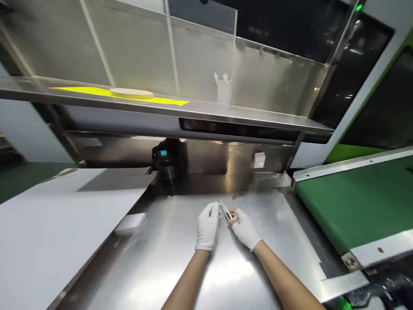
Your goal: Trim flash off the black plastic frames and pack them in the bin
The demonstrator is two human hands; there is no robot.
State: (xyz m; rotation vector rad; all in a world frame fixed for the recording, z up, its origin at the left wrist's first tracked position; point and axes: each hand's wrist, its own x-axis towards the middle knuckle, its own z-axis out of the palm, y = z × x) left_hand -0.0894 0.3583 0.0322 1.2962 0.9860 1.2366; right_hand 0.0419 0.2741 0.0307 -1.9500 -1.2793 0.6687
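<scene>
Right forearm (284, 275), cropped below.

no words to read, blue screen (163, 153) on black machine (166, 161) under shelf (274, 118) too small, yellow mark (223, 90) on white box (223, 95) on shelf blurry

At lower centre, the left hand (207, 226), in a white glove, pinches something too small to make out. The right hand (245, 228), gloved with bare fingertips showing, holds a slim white tool (226, 211) whose tip is at the left fingers. Both are above a metal counter (174, 249). A black device (168, 159) stands behind, left of centre; a green conveyor belt (361, 198) fills the right. A pale disc (132, 93) lies on yellow strips (167, 101) at upper left.
</scene>
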